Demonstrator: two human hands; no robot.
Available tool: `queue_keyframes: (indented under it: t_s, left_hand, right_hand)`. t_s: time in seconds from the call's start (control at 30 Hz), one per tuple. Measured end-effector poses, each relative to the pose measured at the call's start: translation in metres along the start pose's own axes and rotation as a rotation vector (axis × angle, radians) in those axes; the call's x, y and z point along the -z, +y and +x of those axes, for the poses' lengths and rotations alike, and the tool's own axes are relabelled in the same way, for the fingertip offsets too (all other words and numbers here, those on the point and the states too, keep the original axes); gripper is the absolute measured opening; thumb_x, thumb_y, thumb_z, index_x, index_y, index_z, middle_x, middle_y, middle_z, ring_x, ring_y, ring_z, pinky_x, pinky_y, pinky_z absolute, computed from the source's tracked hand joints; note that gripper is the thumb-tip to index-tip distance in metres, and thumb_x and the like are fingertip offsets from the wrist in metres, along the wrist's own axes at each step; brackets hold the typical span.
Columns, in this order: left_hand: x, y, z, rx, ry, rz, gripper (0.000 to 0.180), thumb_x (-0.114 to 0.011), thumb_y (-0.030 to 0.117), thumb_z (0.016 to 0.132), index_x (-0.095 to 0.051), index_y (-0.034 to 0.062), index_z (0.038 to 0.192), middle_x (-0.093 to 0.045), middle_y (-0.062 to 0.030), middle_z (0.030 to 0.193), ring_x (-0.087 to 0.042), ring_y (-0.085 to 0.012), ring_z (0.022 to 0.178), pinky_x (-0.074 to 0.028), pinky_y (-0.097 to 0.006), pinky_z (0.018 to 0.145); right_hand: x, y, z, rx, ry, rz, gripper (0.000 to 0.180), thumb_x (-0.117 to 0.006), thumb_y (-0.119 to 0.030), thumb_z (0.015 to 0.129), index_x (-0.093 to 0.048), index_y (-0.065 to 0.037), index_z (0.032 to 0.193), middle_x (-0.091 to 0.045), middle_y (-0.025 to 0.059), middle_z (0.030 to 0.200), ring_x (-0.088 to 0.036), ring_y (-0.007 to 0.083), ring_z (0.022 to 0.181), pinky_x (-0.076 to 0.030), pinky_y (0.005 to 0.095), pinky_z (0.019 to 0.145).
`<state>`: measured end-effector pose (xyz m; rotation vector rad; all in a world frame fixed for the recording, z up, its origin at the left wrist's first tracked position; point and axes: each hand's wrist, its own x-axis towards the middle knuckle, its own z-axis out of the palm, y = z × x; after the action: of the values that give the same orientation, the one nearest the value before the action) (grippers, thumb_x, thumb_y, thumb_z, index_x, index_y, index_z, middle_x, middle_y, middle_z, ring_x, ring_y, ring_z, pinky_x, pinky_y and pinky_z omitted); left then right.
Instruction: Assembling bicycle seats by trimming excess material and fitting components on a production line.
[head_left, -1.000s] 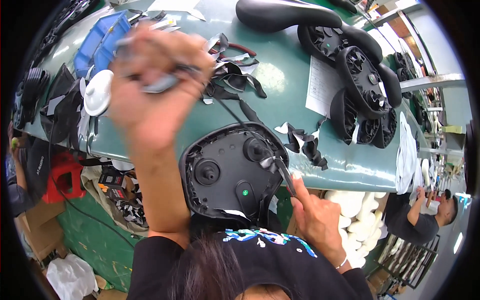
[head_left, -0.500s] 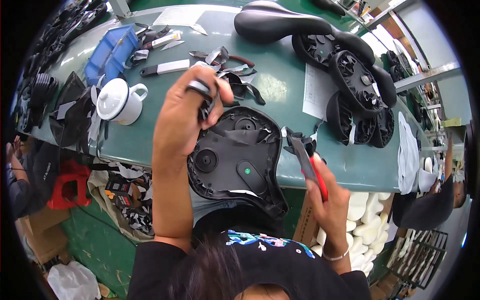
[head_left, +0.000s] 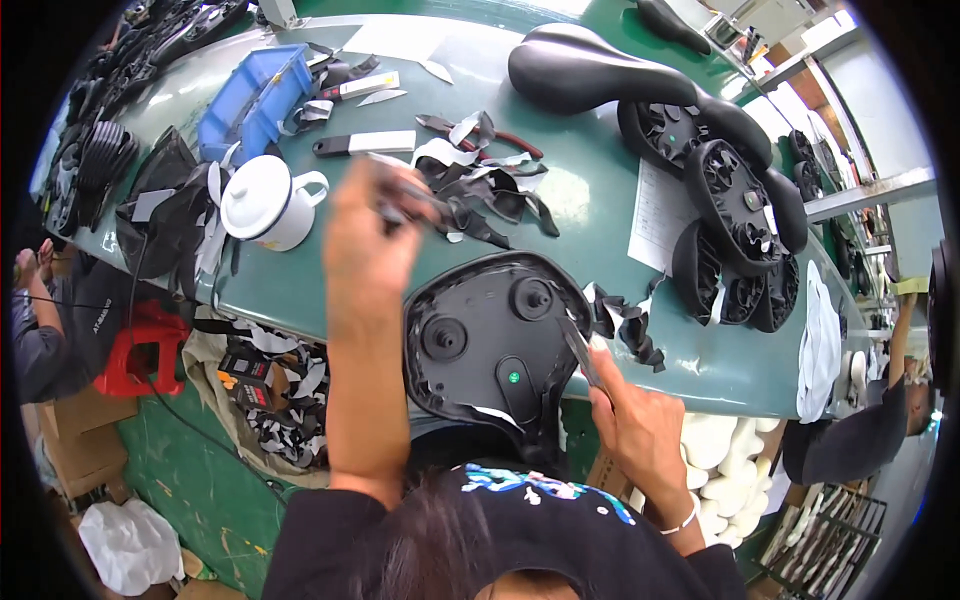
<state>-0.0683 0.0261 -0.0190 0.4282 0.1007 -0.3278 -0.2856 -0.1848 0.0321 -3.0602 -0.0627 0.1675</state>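
Observation:
A black bicycle saddle (head_left: pixel 470 310) lies upside down at the table's near edge, its hollow underside with two round mounts and a green dot facing up. My right hand (head_left: pixel 640 425) is closed round a knife (head_left: pixel 581 352), the grey blade against the saddle's right rim. Above the saddle's far left side, my left hand (head_left: pixel 372 225) is smeared by motion, its fingers curled by a dark strip (head_left: pixel 408 197). Black and white trimmings (head_left: pixel 480 185) lie just beyond it. More black scraps (head_left: pixel 628 322) sit right of the saddle.
A white lidded mug (head_left: pixel 262 205), a blue bin (head_left: pixel 250 100), a white-and-black knife (head_left: pixel 365 143) and red-handled pliers (head_left: pixel 500 142) are on the table. Several saddles (head_left: pixel 735 205) pile up at the right. An open sack (head_left: pixel 215 400) of scraps stands below the left edge.
A loose black strip is gone from inside the saddle. My left hand has shifted toward the trimmings. The knife has moved left onto the rim, and the scraps by its blade now lie on the table.

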Motion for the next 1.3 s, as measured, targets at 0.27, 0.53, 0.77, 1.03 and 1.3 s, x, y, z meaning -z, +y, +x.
queue_keyframes:
  t_s: [0.27, 0.53, 0.77, 1.03, 1.3]
  left_hand:
    - [-0.007, -0.015, -0.025, 0.351, -0.439, 1.950, 0.040, -0.072, 0.034, 0.078, -0.062, -0.0043, 0.087, -0.060, -0.0117, 0.068, -0.057, -0.0176, 0.066, -0.044, -0.036, 0.061]
    - [-0.018, 0.018, 0.048, -0.177, 0.269, 0.917, 0.030, -0.062, 0.030, 0.089, -0.057, 0.0022, 0.098, -0.063, -0.0069, 0.085, -0.061, -0.0172, 0.067, -0.050, -0.031, 0.064]
    - [0.019, -0.044, -0.014, -0.231, -0.914, 2.047, 0.039, -0.063, 0.010, 0.069, -0.053, 0.0100, 0.107, -0.053, -0.0093, 0.103, -0.050, -0.0285, 0.101, -0.036, -0.045, 0.084]
    - [-0.009, 0.062, -0.097, 0.044, -0.546, 2.390, 0.062, -0.076, 0.019, 0.070, -0.048, 0.0010, 0.122, -0.053, -0.0168, 0.125, -0.051, -0.0321, 0.115, -0.042, -0.041, 0.092]
    - [0.032, 0.004, -0.064, 0.205, -0.191, 0.746, 0.024, -0.055, 0.021, 0.095, -0.049, 0.0030, 0.109, -0.058, -0.0080, 0.094, -0.064, -0.0223, 0.089, -0.052, -0.033, 0.076]
  right_hand:
    - [-0.047, 0.022, 0.007, -0.320, 0.410, 0.790, 0.047, -0.057, -0.019, 0.092, -0.044, -0.008, 0.136, -0.062, 0.0067, 0.081, -0.055, 0.0109, 0.058, -0.045, 0.0258, 0.052]
    - [-0.009, 0.037, 0.038, -0.435, 0.941, 1.206, 0.025, -0.049, -0.019, 0.097, -0.047, -0.002, 0.116, -0.052, 0.0028, 0.078, -0.049, 0.0073, 0.059, -0.043, 0.0212, 0.053]
    - [-0.041, 0.030, 0.043, -0.358, 0.686, 1.131, 0.027, -0.050, -0.018, 0.097, -0.048, 0.000, 0.116, -0.055, 0.0031, 0.075, -0.049, 0.0066, 0.058, -0.042, 0.0202, 0.054]
    - [-0.029, -0.005, 0.111, -0.067, 0.273, 1.195, 0.025, -0.055, -0.020, 0.093, -0.058, -0.002, 0.109, -0.063, 0.0095, 0.096, -0.058, 0.0124, 0.070, -0.046, 0.0275, 0.061]
    - [-0.056, -0.033, 0.235, 0.306, 0.608, 0.657, 0.028, -0.059, -0.025, 0.088, -0.060, -0.008, 0.110, -0.054, 0.0153, 0.120, -0.046, 0.0308, 0.118, -0.032, 0.0435, 0.096]
